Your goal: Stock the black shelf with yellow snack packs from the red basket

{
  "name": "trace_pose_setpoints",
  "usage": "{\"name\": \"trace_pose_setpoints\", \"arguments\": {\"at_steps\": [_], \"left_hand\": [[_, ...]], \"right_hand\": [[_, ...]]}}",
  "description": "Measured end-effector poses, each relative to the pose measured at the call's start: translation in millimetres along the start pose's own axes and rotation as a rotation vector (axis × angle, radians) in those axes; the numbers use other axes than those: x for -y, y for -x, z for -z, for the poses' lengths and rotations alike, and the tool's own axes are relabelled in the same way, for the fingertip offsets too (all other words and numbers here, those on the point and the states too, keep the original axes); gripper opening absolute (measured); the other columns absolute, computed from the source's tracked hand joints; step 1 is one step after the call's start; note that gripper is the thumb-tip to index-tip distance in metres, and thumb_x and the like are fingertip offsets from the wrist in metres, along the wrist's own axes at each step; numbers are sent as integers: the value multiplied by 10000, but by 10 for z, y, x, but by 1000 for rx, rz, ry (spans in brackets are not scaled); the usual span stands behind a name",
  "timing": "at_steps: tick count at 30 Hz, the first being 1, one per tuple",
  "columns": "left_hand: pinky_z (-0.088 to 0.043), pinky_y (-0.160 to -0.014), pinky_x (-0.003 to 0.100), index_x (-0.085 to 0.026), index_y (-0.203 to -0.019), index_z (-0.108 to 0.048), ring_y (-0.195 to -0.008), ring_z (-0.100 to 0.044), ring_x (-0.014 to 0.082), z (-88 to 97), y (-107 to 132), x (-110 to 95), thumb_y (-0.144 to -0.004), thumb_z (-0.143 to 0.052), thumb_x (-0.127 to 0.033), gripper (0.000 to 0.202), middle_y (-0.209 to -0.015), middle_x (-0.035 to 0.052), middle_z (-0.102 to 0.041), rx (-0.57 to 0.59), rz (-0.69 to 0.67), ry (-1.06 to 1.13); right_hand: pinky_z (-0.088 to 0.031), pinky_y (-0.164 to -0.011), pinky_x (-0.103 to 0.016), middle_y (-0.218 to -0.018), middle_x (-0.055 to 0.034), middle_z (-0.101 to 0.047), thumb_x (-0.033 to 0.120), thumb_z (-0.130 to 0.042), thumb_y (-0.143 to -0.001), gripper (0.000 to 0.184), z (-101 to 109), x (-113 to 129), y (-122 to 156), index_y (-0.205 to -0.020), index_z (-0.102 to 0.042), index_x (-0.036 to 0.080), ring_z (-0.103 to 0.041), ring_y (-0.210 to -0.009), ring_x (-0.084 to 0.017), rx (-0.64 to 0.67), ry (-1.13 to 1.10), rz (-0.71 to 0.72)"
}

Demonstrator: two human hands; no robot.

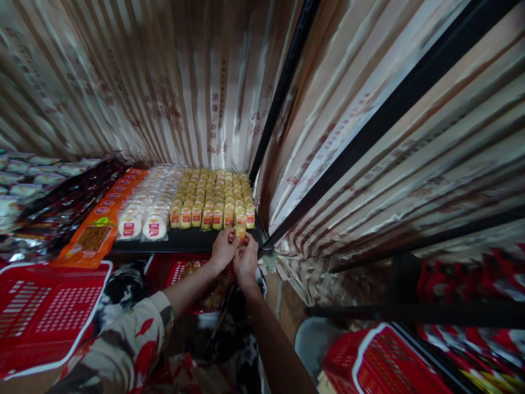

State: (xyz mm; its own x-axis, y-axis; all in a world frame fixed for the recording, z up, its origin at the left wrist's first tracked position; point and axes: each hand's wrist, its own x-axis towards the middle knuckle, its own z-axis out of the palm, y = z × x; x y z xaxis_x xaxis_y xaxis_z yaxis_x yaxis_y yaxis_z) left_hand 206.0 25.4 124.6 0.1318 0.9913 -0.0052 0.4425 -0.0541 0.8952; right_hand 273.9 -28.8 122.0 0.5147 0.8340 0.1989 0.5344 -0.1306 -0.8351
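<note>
fingers of the left hand [223, 250] and the right hand [246, 262]: closed in a pinch on one small yellow packet in clear wrap [240, 232], one hand to either side. the packet sits at the front edge of the long black shelf [184, 239], near the right end of the front row; contact with that row cannot be determined.

directly beyond the fingers: a close-packed block of small yellow packets with red-and-white labels [217, 216]. to their left: round white wrapped cakes with red labels [155, 227], then a flat orange packet with a green mark [96, 232].

progress, as judged: the block appears largely formed, with its front row reaching the right end. outstanding: the held packet is not released. below the fingers, between the forearms, a red plastic basket [161, 268] contains golden-brown wrapped pieces [215, 296]; if these match, stock remains to be set out. too dim to confirm.
</note>
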Motion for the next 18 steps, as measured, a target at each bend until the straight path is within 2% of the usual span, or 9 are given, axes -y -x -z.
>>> {"name": "trace_pose_setpoints", "arguments": {"at_steps": [4, 9, 13, 18], "left_hand": [[-448, -780, 250, -164, -948, -604, -801, -588, 136, 110, -59, -51, -779, -555, -175, 176, -891, 35, -639, -29, 66, -38], [-432, -788, 257, -150, -1064, -590, -870, -599, 162, 274, -146, -126, -817, -525, -184, 258, -976, 66, -655, -25, 119, -145], [-425, -799, 251, -140, -1098, -586, -893, -593, 161, 273, -215, -110, -834, -506, -185, 280, -1002, 76, -648, -23, 97, -172], [-422, -775, 261, -145, -1000, -630, -883, -576, 174, 244, -291, -75, -839, -493, -199, 217, -933, 72, -641, -39, 58, -237]], "right_hand": [[-519, -689, -299, -1109, -128, -482, 149, -421, -784, 460, -137, -28, -72, -1244, -411, 164, -583, -688, -132, 39, -38, 24], [-523, -748, -312, -1119, -128, -475, 163, -411, -810, 472, -282, -36, -139, -1281, -386, 161, -593, -771, -142, 67, -96, 82], [-514, -805, -323, -1121, -133, -474, 164, -405, -820, 467, -318, -49, -182, -1285, -389, 141, -587, -818, -148, 72, -77, 123], [-498, -848, -322, -1156, -142, -472, 167, -385, -833, 419, -313, -124, -219, -1246, -447, 135, -581, -849, -145, 54, -57, 168]]}}
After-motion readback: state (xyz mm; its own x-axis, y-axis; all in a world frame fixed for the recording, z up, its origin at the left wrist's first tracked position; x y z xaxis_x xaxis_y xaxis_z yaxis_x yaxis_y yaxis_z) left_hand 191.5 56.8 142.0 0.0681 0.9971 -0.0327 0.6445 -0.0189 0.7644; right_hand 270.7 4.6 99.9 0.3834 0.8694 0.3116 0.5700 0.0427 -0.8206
